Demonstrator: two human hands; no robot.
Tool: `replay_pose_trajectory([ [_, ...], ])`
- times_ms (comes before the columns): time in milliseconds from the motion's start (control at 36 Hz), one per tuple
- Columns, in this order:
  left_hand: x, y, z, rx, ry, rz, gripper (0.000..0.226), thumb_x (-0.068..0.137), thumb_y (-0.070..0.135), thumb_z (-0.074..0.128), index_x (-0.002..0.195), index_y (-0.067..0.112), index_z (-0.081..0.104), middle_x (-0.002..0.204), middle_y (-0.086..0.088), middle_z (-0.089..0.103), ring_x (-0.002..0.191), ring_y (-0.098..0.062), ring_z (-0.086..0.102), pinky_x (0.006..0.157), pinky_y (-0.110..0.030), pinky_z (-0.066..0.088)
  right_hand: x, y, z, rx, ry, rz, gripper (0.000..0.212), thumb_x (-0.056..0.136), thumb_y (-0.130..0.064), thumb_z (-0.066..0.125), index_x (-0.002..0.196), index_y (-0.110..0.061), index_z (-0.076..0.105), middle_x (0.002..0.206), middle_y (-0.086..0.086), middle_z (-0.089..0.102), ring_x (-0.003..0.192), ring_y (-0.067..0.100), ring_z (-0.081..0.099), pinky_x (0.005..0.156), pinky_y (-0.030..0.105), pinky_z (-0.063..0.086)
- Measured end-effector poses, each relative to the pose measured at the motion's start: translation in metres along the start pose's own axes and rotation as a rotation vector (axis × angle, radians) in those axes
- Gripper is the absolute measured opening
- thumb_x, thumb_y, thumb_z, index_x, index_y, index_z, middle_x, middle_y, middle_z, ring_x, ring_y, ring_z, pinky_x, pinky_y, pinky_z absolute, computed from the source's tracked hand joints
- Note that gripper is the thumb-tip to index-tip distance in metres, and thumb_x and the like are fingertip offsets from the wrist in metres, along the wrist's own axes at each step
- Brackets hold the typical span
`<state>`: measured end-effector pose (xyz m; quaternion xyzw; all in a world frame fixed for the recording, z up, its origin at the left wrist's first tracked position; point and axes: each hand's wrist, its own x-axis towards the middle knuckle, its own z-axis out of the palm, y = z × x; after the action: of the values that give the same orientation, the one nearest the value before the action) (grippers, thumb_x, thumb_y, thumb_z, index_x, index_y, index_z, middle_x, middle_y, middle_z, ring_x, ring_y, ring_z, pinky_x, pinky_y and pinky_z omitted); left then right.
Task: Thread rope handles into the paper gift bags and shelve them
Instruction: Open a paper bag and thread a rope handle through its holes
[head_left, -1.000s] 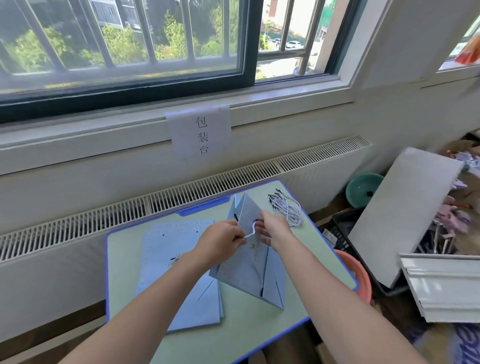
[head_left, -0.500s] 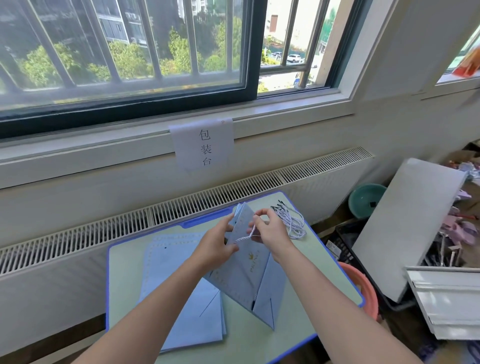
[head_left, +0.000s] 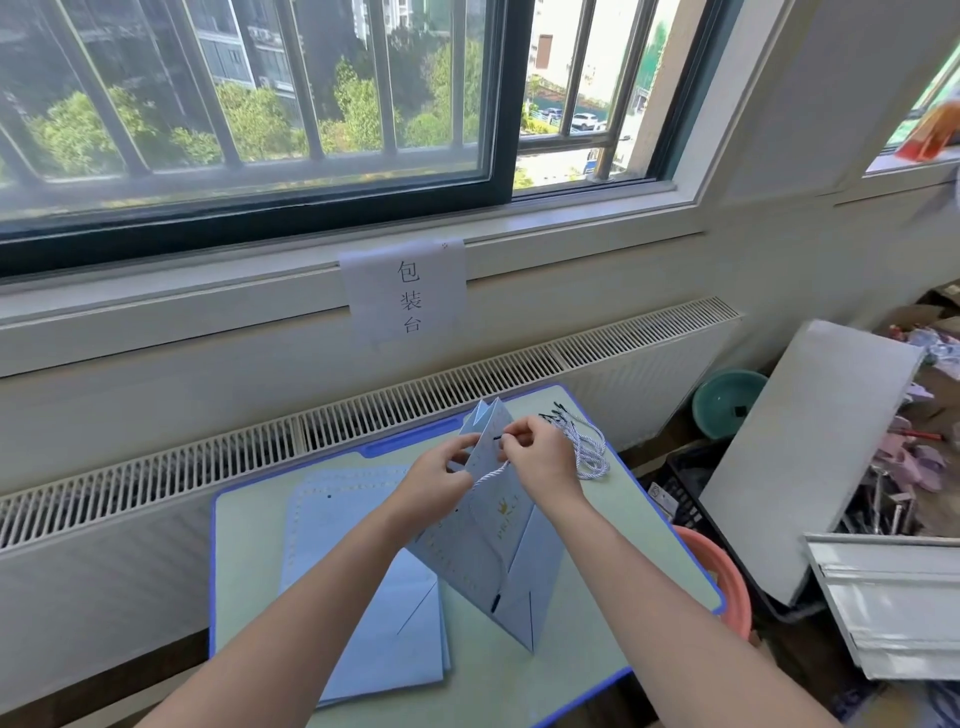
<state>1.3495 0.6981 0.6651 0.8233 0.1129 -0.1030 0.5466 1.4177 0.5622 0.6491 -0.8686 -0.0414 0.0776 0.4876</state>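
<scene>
Pale-blue paper gift bag (head_left: 485, 545) stands half-opened near the middle of the tabletop (head_left: 566, 691), its mouth toward the far edge. The left hand (head_left: 434, 480) pinches the bag's top panel; the right hand (head_left: 543, 457) pinches a white twisted rope handle (head_left: 488, 475) at the bag's hole. Spare ropes (head_left: 584, 447) lie by the far right corner, and flat bags (head_left: 358, 587) are stacked toward the left edge.
</scene>
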Motion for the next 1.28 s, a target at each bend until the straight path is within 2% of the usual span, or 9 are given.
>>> replay_pose_trajectory([
  [250, 0.001, 0.004, 0.001, -0.038, -0.011, 0.027, 0.053, 0.088, 0.001, 0.043, 0.122, 0.04, 0.054, 0.107, 0.0, 0.061, 0.074, -0.012, 0.053, 0.056, -0.014, 0.042, -0.003, -0.008, -0.001, -0.075, -0.006, -0.027, 0.011, 0.089, -0.011, 0.061, 0.088, -0.012, 0.072, 0.08, -0.004, 0.069, 0.081, 0.016, 0.064, 0.074, 0.026, 0.048],
  [444, 0.006, 0.014, -0.007, -0.288, -0.006, -0.07, 0.057, 0.086, -0.009, 0.032, 0.125, 0.021, 0.06, 0.099, -0.013, 0.068, 0.081, -0.026, 0.066, 0.076, -0.041, 0.056, -0.015, -0.024, -0.007, -0.01, -0.175, -0.05, 0.025, 0.09, -0.02, 0.064, 0.105, 0.0, 0.067, 0.102, 0.02, 0.066, 0.095, 0.031, 0.062, 0.086, 0.04, 0.05],
  [556, 0.014, 0.023, -0.012, -0.327, 0.012, -0.114, 0.058, 0.084, -0.015, 0.032, 0.128, 0.009, 0.061, 0.105, -0.015, 0.069, 0.088, -0.026, 0.067, 0.086, -0.039, 0.057, -0.021, -0.034, -0.017, -0.029, -0.3, -0.079, 0.047, 0.085, -0.023, 0.073, 0.129, -0.012, 0.058, 0.111, 0.0, 0.048, 0.106, 0.013, 0.055, 0.085, 0.019, 0.042],
  [611, 0.017, 0.028, -0.012, -0.32, 0.017, -0.126, 0.059, 0.084, -0.015, 0.03, 0.13, 0.008, 0.06, 0.097, -0.011, 0.069, 0.084, -0.022, 0.066, 0.086, -0.039, 0.056, -0.02, -0.036, -0.02, -0.041, -0.275, -0.085, 0.042, 0.086, -0.014, 0.07, 0.126, -0.008, 0.059, 0.102, -0.003, 0.049, 0.108, 0.02, 0.057, 0.077, 0.011, 0.041],
  [694, 0.02, 0.038, -0.009, -0.206, 0.03, -0.111, 0.058, 0.087, -0.012, 0.028, 0.134, 0.009, 0.055, 0.089, -0.007, 0.066, 0.082, -0.022, 0.068, 0.073, -0.039, 0.058, -0.019, -0.035, -0.023, -0.02, -0.227, -0.067, 0.035, 0.087, -0.004, 0.061, 0.122, -0.004, 0.062, 0.091, -0.004, 0.051, 0.104, 0.028, 0.059, 0.066, 0.005, 0.041],
  [833, 0.03, 0.045, -0.002, 0.263, 0.07, -0.009, 0.047, 0.094, 0.001, 0.033, 0.135, 0.013, 0.052, 0.092, -0.015, 0.068, 0.073, -0.027, 0.071, 0.062, -0.039, 0.061, -0.02, -0.03, -0.022, 0.01, -0.215, -0.053, 0.05, 0.079, -0.017, 0.059, 0.129, -0.018, 0.061, 0.113, 0.004, 0.056, 0.095, 0.01, 0.058, 0.073, 0.003, 0.042],
  [1056, 0.04, 0.046, 0.007, 0.612, 0.124, 0.085, 0.021, 0.1, 0.017, 0.042, 0.106, 0.013, 0.062, 0.088, -0.011, 0.068, 0.069, -0.028, 0.067, 0.065, -0.044, 0.059, -0.025, -0.022, -0.03, 0.053, -0.146, -0.085, 0.062, 0.067, -0.026, 0.051, 0.127, -0.016, 0.061, 0.114, -0.004, 0.065, 0.106, 0.007, 0.059, 0.093, 0.026, 0.05],
  [1167, 0.039, 0.05, 0.01, 0.795, -0.04, 0.075, 0.017, 0.092, 0.013, 0.043, 0.09, 0.012, 0.06, 0.09, -0.008, 0.064, 0.078, -0.028, 0.062, 0.065, -0.035, 0.051, -0.025, -0.016, -0.035, 0.072, -0.073, -0.078, 0.034, 0.078, -0.015, 0.06, 0.111, -0.02, 0.065, 0.102, -0.011, 0.068, 0.097, -0.001, 0.062, 0.087, 0.023, 0.052],
  [1278, 0.033, 0.051, 0.008, 0.957, -0.311, 0.074, 0.025, 0.092, 0.009, 0.044, 0.099, 0.008, 0.068, 0.093, -0.006, 0.063, 0.083, -0.026, 0.055, 0.068, -0.034, 0.042, -0.021, -0.012, -0.045, 0.106, -0.022, -0.072, 0.022, 0.084, -0.006, 0.059, 0.099, -0.021, 0.065, 0.09, -0.01, 0.068, 0.081, -0.005, 0.061, 0.073, 0.01, 0.048],
])
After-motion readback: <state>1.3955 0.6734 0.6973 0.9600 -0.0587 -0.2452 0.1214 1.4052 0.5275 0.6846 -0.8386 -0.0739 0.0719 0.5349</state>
